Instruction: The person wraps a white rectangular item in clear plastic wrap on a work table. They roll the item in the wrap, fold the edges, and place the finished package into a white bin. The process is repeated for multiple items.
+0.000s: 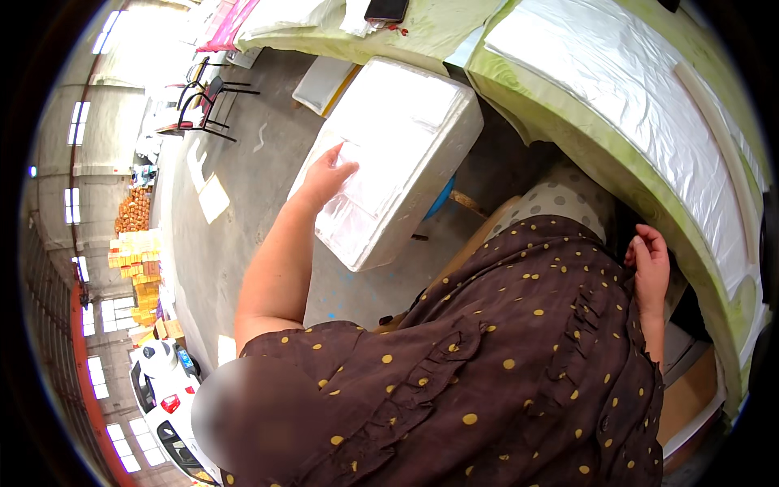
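Box (422, 183) of white, foam-like material stands tilted across the upper middle of the frame, with flat white sheets (350, 217) in it. The left hand (324, 178) reaches over its left side, fingertips down on the pale contents and thumb held apart from the fingers; whether a sheet is pinched there, I cannot tell. Under the box's right side, part of a round blue thing (441, 200) shows. Just behind the box, toward the top, sits a lower white container (323, 84) with a yellow edge.

At the right of the frame, the right hand (650, 268) hangs beside the table edge, fingers loosely bent and nothing visible in its grasp. Whether it touches the cloth is unclear. The table carries a pale green cloth (560, 122), over which lie a crinkled white plastic sheet (617, 89) and, far right, a long pale strip (718, 146). A dark phone (386, 10) rests on green cloth at the top edge.

The person's dark blouse (438, 365) with yellow dots fills the lower middle. Upper left, a black-framed chair (213, 101) stands on the grey floor (272, 154); below it along the left are stacked yellow cartons (139, 260) and a white car (166, 406).
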Demonstrator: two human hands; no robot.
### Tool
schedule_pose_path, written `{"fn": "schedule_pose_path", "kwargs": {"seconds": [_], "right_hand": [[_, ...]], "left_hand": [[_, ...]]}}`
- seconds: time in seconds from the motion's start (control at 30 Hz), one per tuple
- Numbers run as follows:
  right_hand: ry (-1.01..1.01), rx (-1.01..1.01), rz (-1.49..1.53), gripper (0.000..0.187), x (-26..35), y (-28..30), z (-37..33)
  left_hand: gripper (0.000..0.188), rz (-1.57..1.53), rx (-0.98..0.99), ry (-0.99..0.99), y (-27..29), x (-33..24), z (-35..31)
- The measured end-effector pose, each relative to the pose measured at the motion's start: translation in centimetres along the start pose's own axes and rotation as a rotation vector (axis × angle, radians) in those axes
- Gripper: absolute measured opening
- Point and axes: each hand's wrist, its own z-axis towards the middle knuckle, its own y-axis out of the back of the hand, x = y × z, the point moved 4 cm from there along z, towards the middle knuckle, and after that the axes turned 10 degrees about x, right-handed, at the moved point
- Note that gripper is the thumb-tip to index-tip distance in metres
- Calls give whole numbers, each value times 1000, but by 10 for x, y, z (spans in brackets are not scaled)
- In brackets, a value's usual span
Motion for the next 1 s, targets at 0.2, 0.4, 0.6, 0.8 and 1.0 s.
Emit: {"fn": "schedule_pose_path", "kwargs": {"seconds": [0.2,0.4,0.6,0.8,1.0], "right_hand": [[3,18,7,22,-1,2,2],[199,-80,-161,19,27,-2,-20],[810,-459,-952,20,141,29,-48],[402,-546,-1368,43,159,132,-19],[280,-559,-1326,53,176,149,-23]], "left_hand": [[68,326,-318,-99,9,16,4],[66,-286,-629,-402,13,-36,-9],[53,-111,-102,-582,-95,-155,-28],[49,361,161,-1297,-227,-291,-45],[47,402,368,-1317,-337,-382,-17]]}}
